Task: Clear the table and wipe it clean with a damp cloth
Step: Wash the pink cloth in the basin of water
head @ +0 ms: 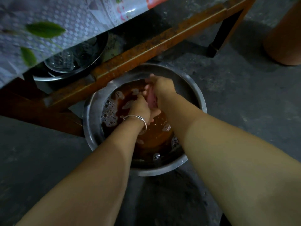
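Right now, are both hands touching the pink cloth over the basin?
Touching. The head view shows the left hand and right hand closed around the pink cloth, wringing it above the metal basin.

Dim scene, floor (pixel 244 111) dark and grainy. Glare seen on tablecloth (pixel 81 17) at top edge. Hands blurred by motion. Shine seen on basin rim (pixel 91 115). Straight lines bent near picture edges.

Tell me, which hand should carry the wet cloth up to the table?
Probably the right hand. It wraps the upper part of the pink cloth above the bowl of sudsy water. The left hand grips only the cloth's lower end, nearer the water, so it could simply let go.
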Demonstrator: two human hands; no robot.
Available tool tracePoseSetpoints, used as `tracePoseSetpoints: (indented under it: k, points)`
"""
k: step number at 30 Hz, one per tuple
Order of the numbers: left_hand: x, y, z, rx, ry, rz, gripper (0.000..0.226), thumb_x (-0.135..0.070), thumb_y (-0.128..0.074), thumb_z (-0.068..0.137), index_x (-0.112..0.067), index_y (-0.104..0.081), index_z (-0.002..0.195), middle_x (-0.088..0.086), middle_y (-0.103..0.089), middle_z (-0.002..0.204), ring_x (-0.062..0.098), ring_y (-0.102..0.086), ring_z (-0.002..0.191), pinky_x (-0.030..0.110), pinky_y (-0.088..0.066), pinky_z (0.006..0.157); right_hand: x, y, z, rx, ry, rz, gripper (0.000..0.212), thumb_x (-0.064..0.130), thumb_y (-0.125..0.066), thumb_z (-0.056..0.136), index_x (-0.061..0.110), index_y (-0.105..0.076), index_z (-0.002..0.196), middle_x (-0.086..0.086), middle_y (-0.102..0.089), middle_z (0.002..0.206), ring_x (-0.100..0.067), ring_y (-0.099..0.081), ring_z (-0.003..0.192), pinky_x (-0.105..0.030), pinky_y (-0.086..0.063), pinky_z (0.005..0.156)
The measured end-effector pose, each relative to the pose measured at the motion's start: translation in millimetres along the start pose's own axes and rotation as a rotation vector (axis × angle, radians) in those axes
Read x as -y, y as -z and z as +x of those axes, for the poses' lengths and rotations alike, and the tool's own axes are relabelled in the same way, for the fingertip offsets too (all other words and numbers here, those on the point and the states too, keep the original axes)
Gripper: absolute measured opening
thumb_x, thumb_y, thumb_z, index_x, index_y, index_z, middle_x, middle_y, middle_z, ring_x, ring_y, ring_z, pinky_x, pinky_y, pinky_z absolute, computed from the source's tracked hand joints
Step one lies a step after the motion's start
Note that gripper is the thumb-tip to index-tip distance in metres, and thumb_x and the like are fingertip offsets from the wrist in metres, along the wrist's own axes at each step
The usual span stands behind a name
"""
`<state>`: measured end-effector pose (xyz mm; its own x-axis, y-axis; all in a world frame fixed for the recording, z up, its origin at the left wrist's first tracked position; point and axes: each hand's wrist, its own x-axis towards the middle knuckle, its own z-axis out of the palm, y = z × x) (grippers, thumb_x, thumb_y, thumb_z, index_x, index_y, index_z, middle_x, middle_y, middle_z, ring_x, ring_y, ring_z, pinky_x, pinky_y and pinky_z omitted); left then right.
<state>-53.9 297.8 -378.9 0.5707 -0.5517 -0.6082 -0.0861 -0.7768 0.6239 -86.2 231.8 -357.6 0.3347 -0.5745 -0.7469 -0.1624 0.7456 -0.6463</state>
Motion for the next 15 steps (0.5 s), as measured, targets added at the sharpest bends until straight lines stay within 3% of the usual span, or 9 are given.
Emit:
tracePoseSetpoints:
  k: [2,4,8,11,13,15]
  points:
    - [8,6,0,-0.001,-0.005,0.127,0.053,-0.016,-0.068,0.078,-0.013,-0.044,0.125,0.009,-0.063,0.109,0.028,-0.063,0.093,0.033,-0.055,0.08,-7,6,5,0.039,0.014,-0.392,0.056,0.049,-0.043,0.093,0.005,-0.049,0.128,-0.017,-0.06,0.112,-0.026,-0.06,0.1,-0.035,-0.05,0.091]
    - [18,6,0,-0.015,-0.025,0.247,0.047,-0.014,-0.073,0.07,-0.009,-0.055,0.113,0.012,-0.062,0.111,0.032,-0.059,0.101,0.041,-0.05,0.09,-17,11,6,0.01,0.014,-0.599,0.073,0.061,-0.037,0.09,0.006,-0.039,0.138,-0.019,-0.044,0.139,-0.034,-0.044,0.127,-0.045,-0.034,0.109]
    - [28,0,2,-0.028,0.019,0.025,0.062,-0.021,-0.08,0.061,-0.015,-0.056,0.117,0.008,-0.062,0.117,0.029,-0.057,0.108,0.047,-0.044,0.097,-22,9,10,0.095,0.064,-0.595,0.072,0.063,-0.031,0.09,0.01,-0.041,0.139,-0.017,-0.039,0.145,-0.033,-0.038,0.132,-0.047,-0.028,0.111]
    - [31,1,-2,0.025,0.012,-0.139,0.048,-0.023,-0.079,0.068,-0.014,-0.059,0.111,0.006,-0.066,0.108,0.024,-0.061,0.101,0.039,-0.046,0.095,-20,15,11,0.132,0.045,-0.535,0.07,0.061,-0.035,0.091,0.011,-0.042,0.138,-0.013,-0.041,0.145,-0.031,-0.039,0.132,-0.045,-0.028,0.112]
    - [32,2,-5,0.041,-0.004,-0.272,0.035,-0.02,-0.073,0.074,-0.014,-0.061,0.106,0.009,-0.068,0.1,0.025,-0.064,0.096,0.036,-0.051,0.089,-21,20,16,0.159,0.028,-0.523,0.064,0.058,-0.038,0.092,0.011,-0.045,0.136,-0.011,-0.044,0.142,-0.029,-0.041,0.13,-0.042,-0.028,0.109]
    - [31,4,-5,0.03,-0.041,-0.24,0.027,-0.015,-0.07,0.078,-0.01,-0.062,0.103,0.006,-0.067,0.085,0.02,-0.064,0.082,0.027,-0.051,0.071,-21,24,18,0.151,0.035,-0.54,0.068,0.059,-0.04,0.09,0.011,-0.043,0.138,-0.013,-0.042,0.144,-0.03,-0.04,0.131,-0.042,-0.027,0.11]
